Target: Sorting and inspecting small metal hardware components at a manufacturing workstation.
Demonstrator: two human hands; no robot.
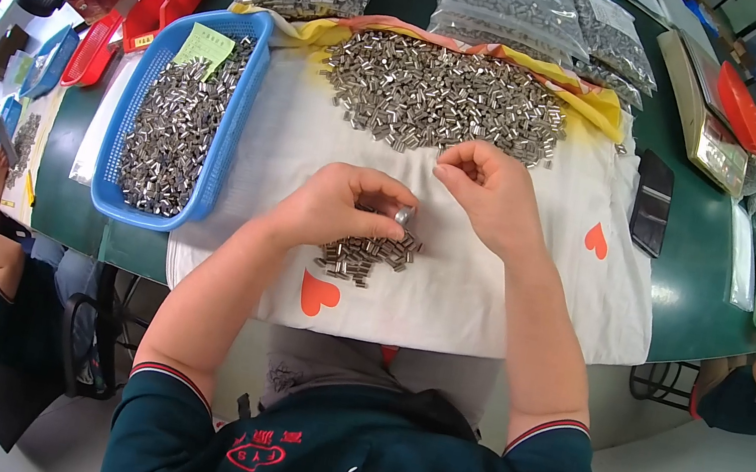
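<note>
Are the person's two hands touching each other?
Apart: the head view shows a strip of white cloth between the left hand and the right hand.

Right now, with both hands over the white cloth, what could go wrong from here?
The small pile of silver metal cylinders by the left hand might get mixed with the large heap of similar silver cylinders, since both lie loose on the white fabric cloth. The shiny silver metal piece at the left thumb and fingers could slip from the grip.
</note>
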